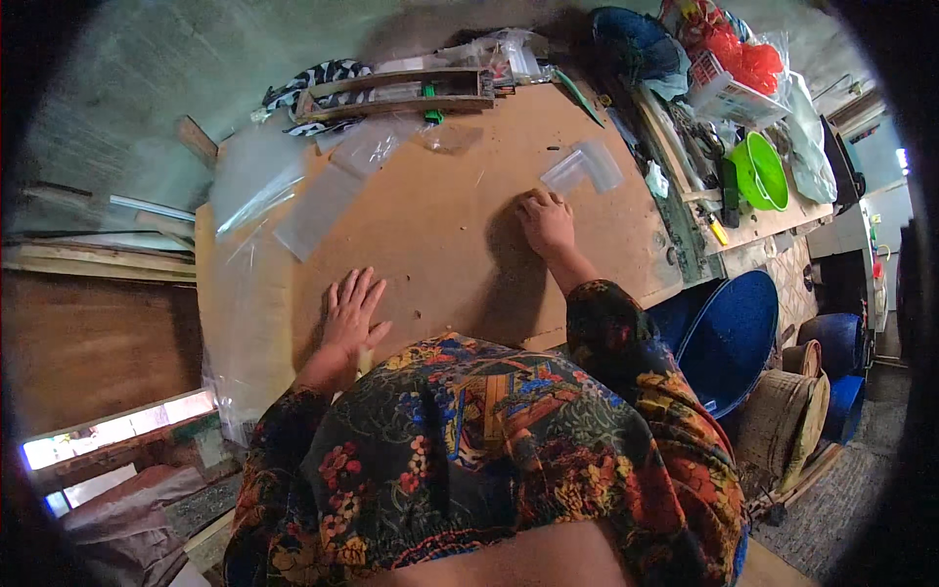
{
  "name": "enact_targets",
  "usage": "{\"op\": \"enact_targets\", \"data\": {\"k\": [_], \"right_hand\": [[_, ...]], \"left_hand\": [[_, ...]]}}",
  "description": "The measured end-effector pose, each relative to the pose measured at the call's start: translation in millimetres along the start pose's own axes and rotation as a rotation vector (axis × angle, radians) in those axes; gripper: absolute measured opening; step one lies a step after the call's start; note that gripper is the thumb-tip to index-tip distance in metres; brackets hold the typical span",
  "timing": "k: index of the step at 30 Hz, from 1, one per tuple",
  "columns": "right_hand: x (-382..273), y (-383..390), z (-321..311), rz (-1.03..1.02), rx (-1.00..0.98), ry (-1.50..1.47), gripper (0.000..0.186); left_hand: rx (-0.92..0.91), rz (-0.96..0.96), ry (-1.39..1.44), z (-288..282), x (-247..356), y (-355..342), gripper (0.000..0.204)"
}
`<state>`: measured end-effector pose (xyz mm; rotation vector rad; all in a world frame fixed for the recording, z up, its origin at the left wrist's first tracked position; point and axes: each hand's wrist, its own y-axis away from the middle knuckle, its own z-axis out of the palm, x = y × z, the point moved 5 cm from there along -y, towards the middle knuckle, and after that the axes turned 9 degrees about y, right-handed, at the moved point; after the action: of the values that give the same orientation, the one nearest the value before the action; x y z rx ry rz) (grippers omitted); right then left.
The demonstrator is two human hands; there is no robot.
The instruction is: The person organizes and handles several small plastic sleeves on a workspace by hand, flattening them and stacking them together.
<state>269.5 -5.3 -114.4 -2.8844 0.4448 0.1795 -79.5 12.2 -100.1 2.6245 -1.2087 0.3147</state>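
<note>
While the left hand (354,313) rests palm-down on the brown board (411,225), near and left, fingers a little spread and thumb out, I see nothing held in it. Right hand (548,223) is farther out and right, fingers curled, tips down on the board; can't tell if anything is tucked under them. Small clear plastic pieces (600,166) lie just beyond it, slightly right, apparently not touched. Longer clear plastic strip (323,205) is far left, well apart from the left hand.

Step in hand, my read: both hands set on the board, no plastic being handled (caveat: right palm is hidden). Picking up the small pieces from here would call for the right fingers to uncurl, shift a bit far and right, and pinch an edge. Thin film on a flat board is probably fiddly to lift.
</note>
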Motion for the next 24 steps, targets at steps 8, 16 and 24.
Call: {"op": "enact_targets", "data": {"k": [8,16,24], "right_hand": [[42.2,26.9,0.3,0.134,0.016,-0.115,0.015],[24.6,89.9,-17.4,-0.353,0.036,-0.251,0.018],[17.9,90.3,-24.2,-0.344,-0.052,-0.019,0.027]], "left_hand": [[0.044,0.003,0.033,-17.6,22.4,-16.8,0.062],[0.216,0.149,0.406,11.7,112.6,-105.5,0.050],[0.201,0.193,0.149,28.8,119.0,-127.6,0.039]]}}
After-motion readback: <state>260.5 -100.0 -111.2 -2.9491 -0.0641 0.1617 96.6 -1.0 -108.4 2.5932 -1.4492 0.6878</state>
